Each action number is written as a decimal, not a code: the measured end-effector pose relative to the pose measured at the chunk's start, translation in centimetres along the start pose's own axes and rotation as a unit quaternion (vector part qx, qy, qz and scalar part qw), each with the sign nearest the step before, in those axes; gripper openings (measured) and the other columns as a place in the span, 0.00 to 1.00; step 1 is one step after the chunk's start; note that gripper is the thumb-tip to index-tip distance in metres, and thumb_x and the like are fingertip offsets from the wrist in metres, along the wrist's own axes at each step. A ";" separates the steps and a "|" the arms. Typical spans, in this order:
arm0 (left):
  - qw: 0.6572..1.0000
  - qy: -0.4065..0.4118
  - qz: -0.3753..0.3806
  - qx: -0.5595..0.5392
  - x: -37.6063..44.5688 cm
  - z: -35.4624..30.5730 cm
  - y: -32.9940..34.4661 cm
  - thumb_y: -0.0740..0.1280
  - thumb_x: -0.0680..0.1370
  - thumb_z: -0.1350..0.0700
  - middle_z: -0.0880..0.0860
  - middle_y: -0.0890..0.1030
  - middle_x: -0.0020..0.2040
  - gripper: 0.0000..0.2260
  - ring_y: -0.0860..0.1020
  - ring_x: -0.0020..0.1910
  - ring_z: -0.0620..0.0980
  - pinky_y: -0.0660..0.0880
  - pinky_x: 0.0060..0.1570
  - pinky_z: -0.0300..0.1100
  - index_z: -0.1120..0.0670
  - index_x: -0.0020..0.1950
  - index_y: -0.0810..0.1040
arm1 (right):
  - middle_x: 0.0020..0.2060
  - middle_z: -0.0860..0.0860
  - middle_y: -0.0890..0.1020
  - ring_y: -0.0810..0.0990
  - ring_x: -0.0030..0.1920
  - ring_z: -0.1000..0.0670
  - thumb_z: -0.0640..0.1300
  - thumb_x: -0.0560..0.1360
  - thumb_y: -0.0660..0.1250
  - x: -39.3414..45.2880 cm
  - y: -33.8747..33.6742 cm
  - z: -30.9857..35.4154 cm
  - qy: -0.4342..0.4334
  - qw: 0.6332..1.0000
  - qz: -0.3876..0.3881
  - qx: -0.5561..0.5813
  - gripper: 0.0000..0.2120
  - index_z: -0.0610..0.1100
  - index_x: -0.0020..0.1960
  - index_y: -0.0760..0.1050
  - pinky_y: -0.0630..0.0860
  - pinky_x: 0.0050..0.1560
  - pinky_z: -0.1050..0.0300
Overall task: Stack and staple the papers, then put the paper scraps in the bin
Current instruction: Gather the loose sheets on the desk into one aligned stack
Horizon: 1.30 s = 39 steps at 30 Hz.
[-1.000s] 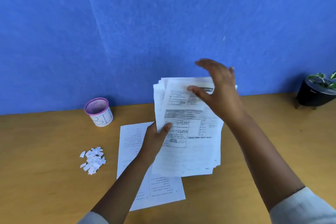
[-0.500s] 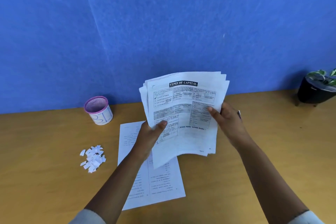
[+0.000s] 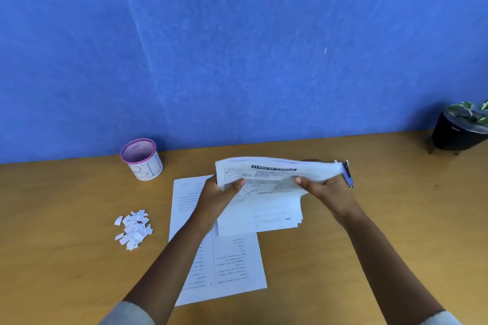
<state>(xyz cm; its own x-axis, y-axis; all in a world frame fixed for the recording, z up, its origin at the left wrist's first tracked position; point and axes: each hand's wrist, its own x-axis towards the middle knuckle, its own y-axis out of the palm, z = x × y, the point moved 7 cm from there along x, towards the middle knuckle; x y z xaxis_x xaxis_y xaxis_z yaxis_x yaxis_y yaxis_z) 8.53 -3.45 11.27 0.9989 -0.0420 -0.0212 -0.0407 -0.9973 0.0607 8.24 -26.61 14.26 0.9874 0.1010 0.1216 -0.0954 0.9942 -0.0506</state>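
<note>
1. There is one view only, from a camera on the person's head.
2. It looks forward and down, close above the left hand [image 3: 220, 194] and right hand [image 3: 326, 192].
3. Beyond the fingers it sees the table [image 3: 396, 219] and the blue wall [image 3: 237, 47].

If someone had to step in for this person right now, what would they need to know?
Left hand and right hand each grip a side of the white printed paper stack, held over the wooden table.
One printed sheet lies apart on the table.
The blue-handled stapler sits behind the stack's right end.
White paper scraps lie piled on the table, outside the pink-rimmed bin.
Done: most sheets gathered.
Left: add the sheet, staple, bin the scraps.
</note>
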 end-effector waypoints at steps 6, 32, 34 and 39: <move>0.999 -0.019 -0.043 -0.010 -0.6 1.1 -0.5 0.68 0.75 0.55 0.36 0.84 0.39 0.04 0.81 0.41 0.34 0.73 0.36 0.24 0.46 0.46 0.80 | 0.40 0.62 0.85 0.81 0.42 0.65 0.36 0.71 0.72 -1.2 -0.2 -3.1 0.052 0.995 -0.011 -0.080 0.14 0.55 0.45 0.79 0.74 0.40 0.73; 0.768 -0.081 0.116 0.624 -5.5 13.2 -1.2 0.65 0.72 0.38 0.51 0.37 0.77 0.39 0.42 0.77 0.54 0.47 0.74 0.54 0.46 0.75 0.47 | 0.43 0.60 0.82 0.81 0.38 0.64 0.44 0.76 0.67 -2.2 -4.7 -7.1 0.134 0.964 -0.228 0.017 0.08 0.49 0.55 0.76 0.76 0.32 0.70; 0.773 -0.052 0.108 0.623 -5.3 12.8 -0.8 0.65 0.72 0.39 0.49 0.40 0.78 0.37 0.44 0.77 0.52 0.47 0.74 0.53 0.46 0.75 0.49 | 0.41 0.60 0.81 0.81 0.35 0.65 0.44 0.76 0.67 -2.2 -5.0 -7.1 0.137 0.962 -0.234 0.016 0.07 0.49 0.54 0.75 0.75 0.29 0.72; 0.751 -0.074 0.243 0.609 -6.9 15.3 0.2 0.65 0.65 0.30 0.46 0.36 0.77 0.48 0.36 0.75 0.50 0.38 0.71 0.61 0.44 0.75 0.42 | 0.41 0.59 0.82 0.82 0.41 0.58 0.45 0.75 0.67 -2.8 -6.3 -7.0 0.143 0.955 -0.258 0.023 0.06 0.50 0.53 0.76 0.75 0.34 0.64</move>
<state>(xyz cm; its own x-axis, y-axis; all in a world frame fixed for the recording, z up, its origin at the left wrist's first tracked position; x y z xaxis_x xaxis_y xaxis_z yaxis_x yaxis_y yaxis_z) 1.28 -4.24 -3.85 0.8490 -0.3358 -0.4080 -0.4814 -0.1729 -0.8593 6.91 -33.42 7.25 0.8978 -0.4111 -0.1579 0.4146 0.9099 -0.0118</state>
